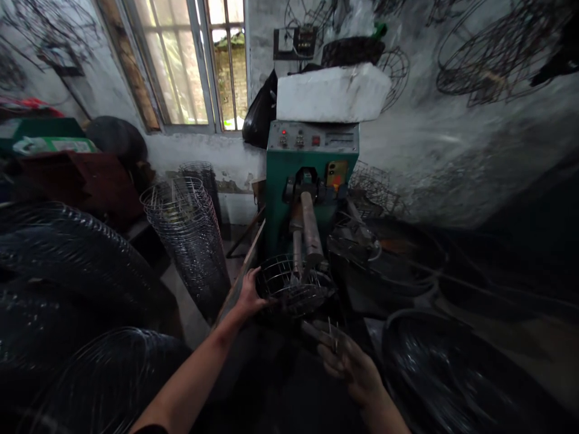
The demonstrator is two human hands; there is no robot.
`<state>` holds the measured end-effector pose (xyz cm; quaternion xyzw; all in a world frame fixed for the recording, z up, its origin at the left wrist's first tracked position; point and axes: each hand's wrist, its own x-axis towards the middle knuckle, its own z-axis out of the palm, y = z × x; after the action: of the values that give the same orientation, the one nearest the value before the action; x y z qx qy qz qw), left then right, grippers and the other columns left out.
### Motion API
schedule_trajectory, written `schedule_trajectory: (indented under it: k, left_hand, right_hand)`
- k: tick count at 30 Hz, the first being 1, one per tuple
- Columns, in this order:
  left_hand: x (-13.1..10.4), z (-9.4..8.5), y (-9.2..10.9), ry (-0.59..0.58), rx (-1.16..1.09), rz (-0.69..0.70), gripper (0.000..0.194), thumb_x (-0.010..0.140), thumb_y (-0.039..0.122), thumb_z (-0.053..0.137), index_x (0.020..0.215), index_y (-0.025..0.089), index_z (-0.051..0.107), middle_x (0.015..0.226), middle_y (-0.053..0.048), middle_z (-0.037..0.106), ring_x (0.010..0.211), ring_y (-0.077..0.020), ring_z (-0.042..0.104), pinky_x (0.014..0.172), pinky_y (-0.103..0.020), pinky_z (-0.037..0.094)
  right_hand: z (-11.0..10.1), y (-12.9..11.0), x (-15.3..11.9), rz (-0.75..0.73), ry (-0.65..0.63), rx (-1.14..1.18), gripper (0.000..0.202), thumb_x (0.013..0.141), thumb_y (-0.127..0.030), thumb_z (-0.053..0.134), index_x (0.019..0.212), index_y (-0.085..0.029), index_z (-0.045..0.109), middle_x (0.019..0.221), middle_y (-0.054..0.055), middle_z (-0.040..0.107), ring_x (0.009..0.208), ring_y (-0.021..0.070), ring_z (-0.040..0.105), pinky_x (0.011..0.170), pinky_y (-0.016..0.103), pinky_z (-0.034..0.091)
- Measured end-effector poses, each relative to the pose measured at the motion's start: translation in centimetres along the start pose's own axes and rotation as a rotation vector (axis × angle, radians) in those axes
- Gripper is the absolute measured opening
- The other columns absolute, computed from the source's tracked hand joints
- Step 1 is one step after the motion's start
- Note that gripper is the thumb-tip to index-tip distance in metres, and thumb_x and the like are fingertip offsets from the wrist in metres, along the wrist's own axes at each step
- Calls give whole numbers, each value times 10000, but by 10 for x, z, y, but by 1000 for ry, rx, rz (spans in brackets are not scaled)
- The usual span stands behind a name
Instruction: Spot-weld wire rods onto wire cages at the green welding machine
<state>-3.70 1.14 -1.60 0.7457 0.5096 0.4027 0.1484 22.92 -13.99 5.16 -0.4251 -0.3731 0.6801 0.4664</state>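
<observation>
A round wire basket sits under the metal arms of a green welding machine. At the basket's near left side, my left hand grips its wires, thumb towards the middle and fingers along the outer edge. My right hand is lower and to the right, apart from the basket. Its fingers are closed on thin short wire pieces that stick up between them. The lower part of the basket is dark, so its detail is hard to make out.
Tall stacked wire baskets stand left of the machine, with coiled or nested wire further left. Dark round tubs with shiny wire lie to the right. A white foam box rests on the machine, and a wooden strip leans nearby.
</observation>
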Motion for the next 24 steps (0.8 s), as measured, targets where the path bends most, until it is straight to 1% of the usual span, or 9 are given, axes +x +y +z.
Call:
schedule_trajectory:
  k: [3,6,8,10,12,13,17,19,24]
  left_hand:
    - [-7,-10,10,-1,23,60,979,521,473,827,1341,131,414,1341,-196,472,1273,-399,460,1064,-581,409]
    - [-13,-15,23,-71,95,140,940,482,460,817,1295,147,468,1348,-202,472,1274,-423,448,1053,-615,390]
    - [-17,-15,31,-111,124,180,935,456,422,817,1286,149,484,1359,-209,463,1278,-434,439,1051,-624,378]
    - [-21,-15,38,-141,139,200,925,448,389,815,1282,145,497,1357,-216,465,1275,-437,439,1044,-620,378]
    - [-23,-14,44,-173,143,209,914,458,406,815,1277,139,511,1351,-221,473,1278,-435,432,1046,-609,377]
    - [-24,-13,47,-186,145,205,913,462,426,816,1275,138,516,1347,-220,478,1281,-435,429,1048,-605,374]
    - [-26,-13,52,-213,148,175,972,424,489,822,1283,155,512,1345,-217,480,1274,-451,428,1044,-611,358]
    - [-27,-12,53,-220,141,191,987,416,495,818,1287,153,506,1348,-220,474,1275,-454,424,1045,-609,352]
    - [-26,-9,57,-239,147,205,912,462,435,800,1283,155,520,1347,-212,474,1265,-444,422,1041,-600,354]
  right_hand:
    - [20,-19,16,12,-102,35,584,698,-591,703,1122,-192,649,1096,178,693,474,86,389,442,249,339]
    - [42,-32,33,28,-121,-68,505,664,-468,770,1058,-171,663,981,120,715,585,133,541,565,284,460]
    - [51,-37,39,-33,-139,-305,415,655,-351,759,1021,-180,668,964,81,721,774,196,632,731,328,503]
    - [56,-41,40,-124,-154,-659,318,684,-261,690,992,-183,679,969,70,725,907,234,645,825,344,482]
    - [54,-44,40,-164,-148,-970,250,730,-221,611,965,-181,689,944,73,726,907,243,651,810,336,468]
    - [52,-46,40,-157,-145,-1041,231,744,-217,589,949,-179,690,924,71,727,890,243,655,785,326,467]
    - [37,-44,42,-38,-202,-827,231,743,-231,586,947,-159,667,927,60,731,887,233,672,735,290,493]
    - [35,-42,42,-23,-214,-864,233,743,-207,586,957,-150,659,949,69,732,893,230,679,748,287,499]
    - [53,-37,37,-20,-124,-1683,277,846,-150,521,1097,-120,635,938,158,738,866,293,706,695,319,479]
